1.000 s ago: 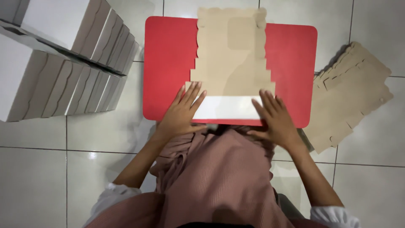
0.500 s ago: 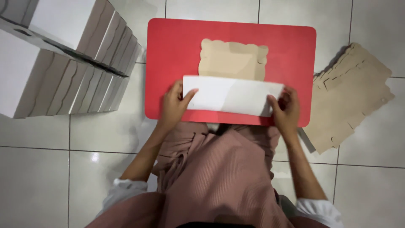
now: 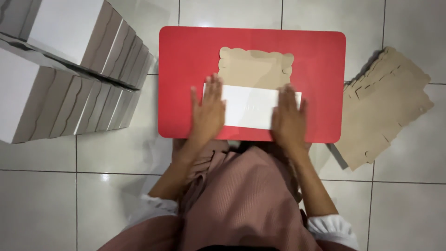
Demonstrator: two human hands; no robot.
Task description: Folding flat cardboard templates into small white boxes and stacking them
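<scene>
We take the red table (image 3: 176,60) as our landmark: a low rounded rectangle on the tiled floor, its long axis running left to right across the view. On its near half lies the folded cardboard blank (image 3: 251,90), white face up in a band whose long axis is parallel to the table's long edge, with a brown scalloped flap projecting toward the table's far edge. Our left hand (image 3: 208,114) lies flat on the left end of the white band, fingers (image 3: 214,90) extended and slightly spread, pointing toward the far edge; our right hand (image 3: 289,118) mirrors it on the right end. Neither hand grips anything: both are released and pressing palm-down, so the blank lies directly beneath and between them, and the two hands are equally near. Left of the table we see rows of assembled white boxes (image 3: 60,88) standing on edge; right of the table, touching its near corner, lies a fanned stack of flat brown blanks (image 3: 385,109).
</scene>
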